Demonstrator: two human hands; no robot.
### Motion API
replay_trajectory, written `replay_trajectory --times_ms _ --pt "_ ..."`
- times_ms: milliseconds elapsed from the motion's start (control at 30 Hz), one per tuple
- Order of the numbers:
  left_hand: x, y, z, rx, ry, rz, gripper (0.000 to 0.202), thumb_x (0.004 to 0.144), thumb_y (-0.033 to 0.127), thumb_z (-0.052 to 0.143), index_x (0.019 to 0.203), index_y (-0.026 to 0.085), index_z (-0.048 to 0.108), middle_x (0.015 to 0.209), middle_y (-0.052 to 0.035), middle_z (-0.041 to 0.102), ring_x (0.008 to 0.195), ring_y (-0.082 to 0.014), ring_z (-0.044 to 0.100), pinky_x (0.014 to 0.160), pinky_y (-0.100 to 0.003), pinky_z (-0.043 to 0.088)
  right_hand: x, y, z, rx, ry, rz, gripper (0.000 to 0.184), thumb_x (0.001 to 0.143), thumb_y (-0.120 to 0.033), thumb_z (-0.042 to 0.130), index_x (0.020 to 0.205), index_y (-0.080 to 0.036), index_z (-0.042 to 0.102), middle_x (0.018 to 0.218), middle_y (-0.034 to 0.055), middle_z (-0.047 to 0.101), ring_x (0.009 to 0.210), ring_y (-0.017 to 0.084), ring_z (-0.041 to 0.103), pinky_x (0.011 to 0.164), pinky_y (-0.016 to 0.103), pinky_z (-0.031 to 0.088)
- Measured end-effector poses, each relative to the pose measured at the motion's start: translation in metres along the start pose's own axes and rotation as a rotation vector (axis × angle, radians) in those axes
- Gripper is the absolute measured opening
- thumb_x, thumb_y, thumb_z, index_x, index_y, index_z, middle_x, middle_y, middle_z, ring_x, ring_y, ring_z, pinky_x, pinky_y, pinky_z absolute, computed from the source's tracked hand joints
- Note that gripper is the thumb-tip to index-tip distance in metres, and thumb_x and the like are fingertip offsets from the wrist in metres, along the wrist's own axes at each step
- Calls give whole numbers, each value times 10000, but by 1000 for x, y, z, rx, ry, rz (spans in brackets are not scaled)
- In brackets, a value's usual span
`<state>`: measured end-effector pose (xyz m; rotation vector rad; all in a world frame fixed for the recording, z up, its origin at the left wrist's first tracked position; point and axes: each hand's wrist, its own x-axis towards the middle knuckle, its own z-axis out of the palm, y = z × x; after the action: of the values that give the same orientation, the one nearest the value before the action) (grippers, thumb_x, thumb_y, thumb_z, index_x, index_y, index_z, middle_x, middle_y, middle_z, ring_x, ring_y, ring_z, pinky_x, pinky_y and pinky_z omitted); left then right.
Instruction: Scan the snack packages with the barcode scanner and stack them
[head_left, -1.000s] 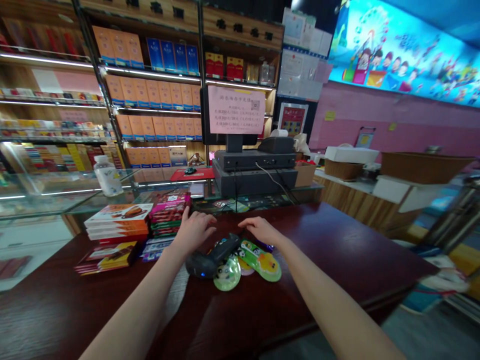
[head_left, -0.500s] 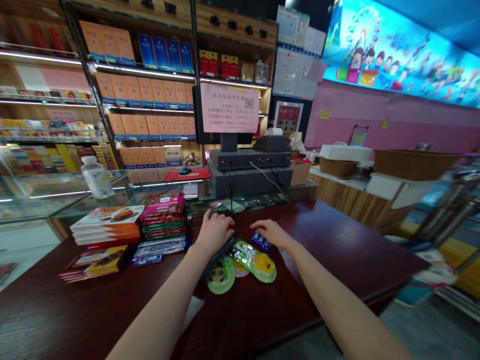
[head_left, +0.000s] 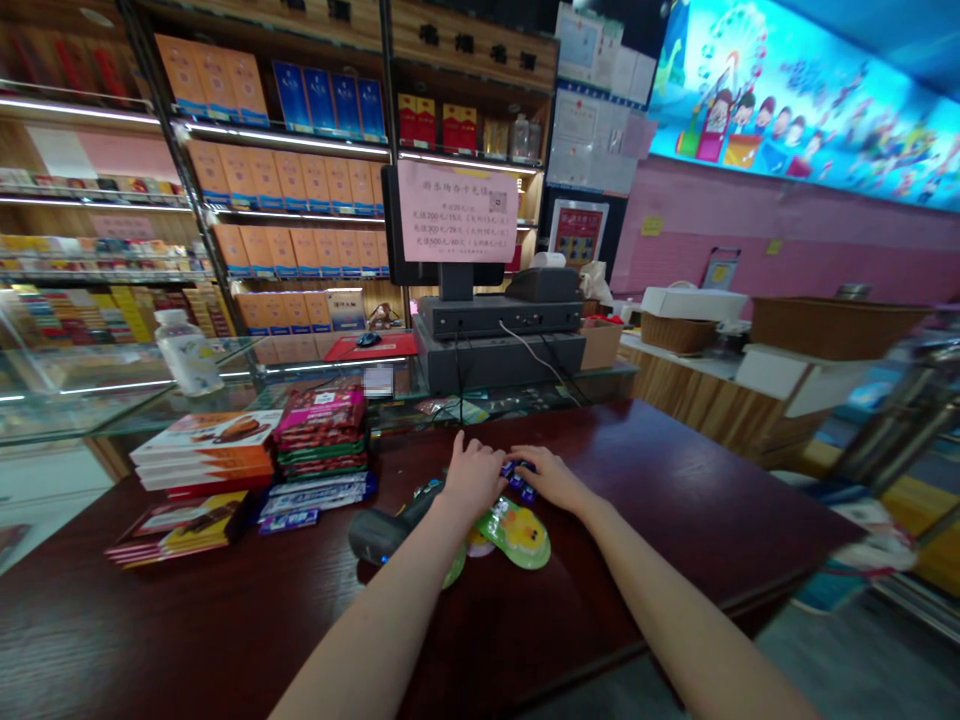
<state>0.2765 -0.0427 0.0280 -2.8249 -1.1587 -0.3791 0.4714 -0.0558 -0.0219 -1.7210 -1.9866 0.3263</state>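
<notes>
Small blue printed packets (head_left: 519, 482) lie on the dark table between my two hands. My right hand (head_left: 551, 480) has its fingers curled over them from the right. My left hand (head_left: 474, 482) reaches their left side, palm down, its outer finger spread away; its inner fingertips are partly hidden. Below the hands lies a green pouch (head_left: 523, 538) with a yellow flower-shaped figure. Other pouches are mostly covered by my left forearm and that pouch. A dark handheld scanner (head_left: 375, 533) rests left of my left wrist, partly behind the forearm.
Left on the table (head_left: 600, 590) are stacked white-and-orange boxes (head_left: 202, 450), chocolate boxes (head_left: 180, 525), pink-and-brown packs (head_left: 321, 425) and blue-white packets (head_left: 319, 492). Beyond stands a cash register (head_left: 499, 345) with a pink sign (head_left: 457, 215). A white bottle (head_left: 187, 355) stands on the glass counter.
My left hand has left the scanner, which now lies on the table, and has moved right to the blue packets. My right hand has stayed by them, its fingers now lower over them.
</notes>
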Motion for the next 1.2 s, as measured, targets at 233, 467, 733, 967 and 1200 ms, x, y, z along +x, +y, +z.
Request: replay_trajectory --times_ms 233,467,733,967,1200 --pt "9 -2 12 8 -60 -55 249 874 344 623 1069 202 683 1127 -109 737 1184 -300 577 1169 -626 190 7 -1 6 -40 43 106 352 937 -287 547 1263 -311 677 1461 94 555 1334 319 496 1049 536 388" --pt "17 -8 17 14 -91 -74 239 875 309 624 1084 203 669 1074 -112 748 1172 -292 598 1168 -627 197 21 10 13 58 127 103 283 884 -198 579 1082 -300 753 1174 41 720 1135 250 610 1027 415 428" --pt "18 -3 20 17 -12 -122 333 836 223 653 1164 206 603 1055 -100 751 1112 -281 641 1174 -602 196 24 17 22 238 239 47 321 781 -127 636 1049 -269 741 1073 25 738 1021 210 664 966 368 485" --pt "18 -6 9 -32 110 -129 401 868 94 506 1251 189 571 1030 -94 747 1061 -255 668 1206 -559 152 21 13 21 391 358 -8 322 758 -148 635 1055 -228 730 1035 43 730 957 201 680 933 370 510" --pt "10 -23 -6 -194 230 -150 477 841 73 505 1283 251 534 1079 -22 745 1084 -206 671 1217 -518 150 24 -4 18 520 422 -67 313 774 -193 624 1072 -220 714 1044 46 737 968 197 690 918 363 532"
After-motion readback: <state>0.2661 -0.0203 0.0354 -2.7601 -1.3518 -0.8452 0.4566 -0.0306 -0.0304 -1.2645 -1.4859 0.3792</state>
